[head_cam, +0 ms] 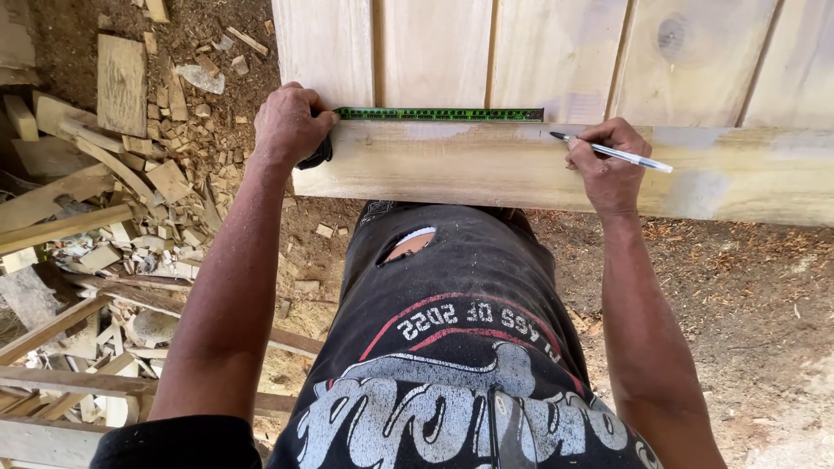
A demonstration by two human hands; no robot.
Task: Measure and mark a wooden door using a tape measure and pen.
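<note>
My left hand point(291, 123) grips a black tape measure case at the left end of a pale wooden plank point(452, 165). Its green tape blade point(439, 114) runs right along the plank's far edge. My right hand point(606, 163) holds a white pen point(612, 152), with the tip touching the plank just past the end of the tape. The plank lies across upright boards point(556, 52), level with my waist.
Offcuts and wood scraps point(148, 182) litter the dirt on the left, with loose timber lengths point(52, 382) at lower left. Bare earth with wood shavings point(747, 295) lies to the right. My dark printed shirt fills the bottom centre.
</note>
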